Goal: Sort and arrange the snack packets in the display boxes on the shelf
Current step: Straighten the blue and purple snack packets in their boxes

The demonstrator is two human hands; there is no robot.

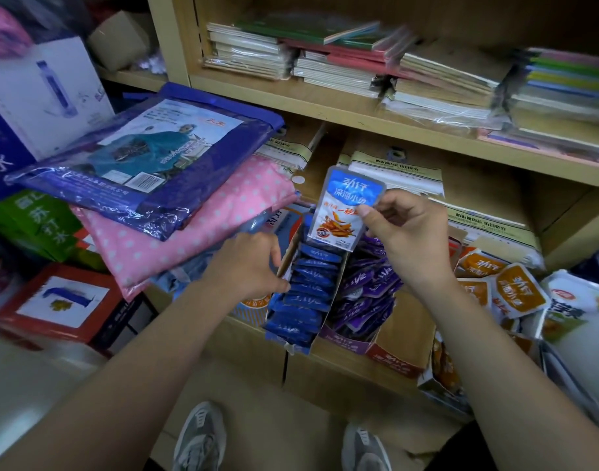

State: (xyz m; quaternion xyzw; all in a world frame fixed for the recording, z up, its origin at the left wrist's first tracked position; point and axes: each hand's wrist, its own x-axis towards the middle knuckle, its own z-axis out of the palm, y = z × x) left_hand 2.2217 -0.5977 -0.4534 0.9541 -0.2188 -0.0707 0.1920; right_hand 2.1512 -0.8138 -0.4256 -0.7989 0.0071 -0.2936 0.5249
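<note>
Setting: a wooden shelf unit (325, 107), with stacked notebooks (359, 62) on the board above the blue display box (336, 287).
Blue display box: sits on the lower board, filled with a row of blue packets (308, 294) standing on edge.
Right hand (406, 232): above the box's far end, thumb and fingers pinching one blue snack packet (345, 209) by its right edge, upright.
Left hand (250, 263): fingers curled round the box's left wall.
Purple packets (369, 287): in the carton touching the box's right side.
Orange packets (508, 287): loose, further right.
</note>
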